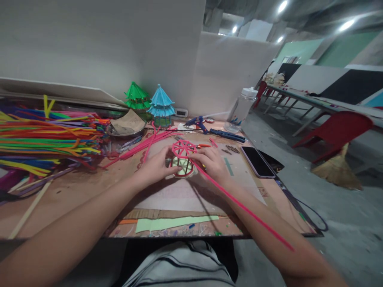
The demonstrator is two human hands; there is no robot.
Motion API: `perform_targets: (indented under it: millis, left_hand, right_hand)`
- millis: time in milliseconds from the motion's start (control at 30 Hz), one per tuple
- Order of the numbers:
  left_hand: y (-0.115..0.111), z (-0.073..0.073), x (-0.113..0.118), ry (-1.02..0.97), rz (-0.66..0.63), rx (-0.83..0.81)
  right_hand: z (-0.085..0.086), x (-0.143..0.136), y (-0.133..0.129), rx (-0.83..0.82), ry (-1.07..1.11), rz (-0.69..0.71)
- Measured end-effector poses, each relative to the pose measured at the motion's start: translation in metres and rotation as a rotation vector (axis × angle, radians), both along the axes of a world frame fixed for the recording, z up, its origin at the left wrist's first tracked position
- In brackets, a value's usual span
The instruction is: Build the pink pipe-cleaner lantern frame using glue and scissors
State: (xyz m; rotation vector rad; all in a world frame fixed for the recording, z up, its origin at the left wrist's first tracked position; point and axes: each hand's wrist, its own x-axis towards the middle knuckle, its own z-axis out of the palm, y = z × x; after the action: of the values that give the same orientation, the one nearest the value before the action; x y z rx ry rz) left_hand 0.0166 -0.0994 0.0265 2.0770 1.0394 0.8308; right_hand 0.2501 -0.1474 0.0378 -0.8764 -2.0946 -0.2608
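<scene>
Between my hands stands a small round pavilion model [181, 167], with a pink spoked top, dark posts and a red-rimmed pale base. My left hand [158, 164] grips its left side, the thumb across the front near the base. At the upper right edge of the top, the fingers of my right hand [212, 161] pinch a pink pipe cleaner [239, 203]. Its long loose end slants down over my right forearm. A white sheet [176, 203] lies under the model. Behind it are more pink pipe cleaners [146, 144] and a blue glue gun [198, 123].
At left lies a big heap of coloured pipe cleaners [54, 137], beside a metal bowl [127, 129]. Finished green [137, 95] and blue [161, 101] pavilions stand at the back. At right are a water bottle [239, 109], pliers-like tool [228, 135] and phone [257, 161].
</scene>
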Motion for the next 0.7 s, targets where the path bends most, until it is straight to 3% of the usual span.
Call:
perform_targets:
  millis: [133,400,567,700]
  left_hand:
    - [-0.0001,0.0012,-0.0008,-0.067,0.010,0.057]
    - [0.0057,0.0002,-0.0070,-0.022,0.083,0.254]
    - [0.0053,-0.0001,-0.0092,0.031,0.137,0.285]
    - [0.0064,-0.0004,-0.0080,-0.006,0.107,0.255]
  right_hand:
    - [0.0024,-0.0023,-0.0020,-0.045,0.117,-0.002]
    - [0.0070,-0.0013,0.0002,-0.338,0.548,-0.174]
    - [0.0078,0.0011,0.0023,-0.438,0.552,-0.178]
    - [0.0050,0.0001,0.0048,-0.442,0.521,-0.136]
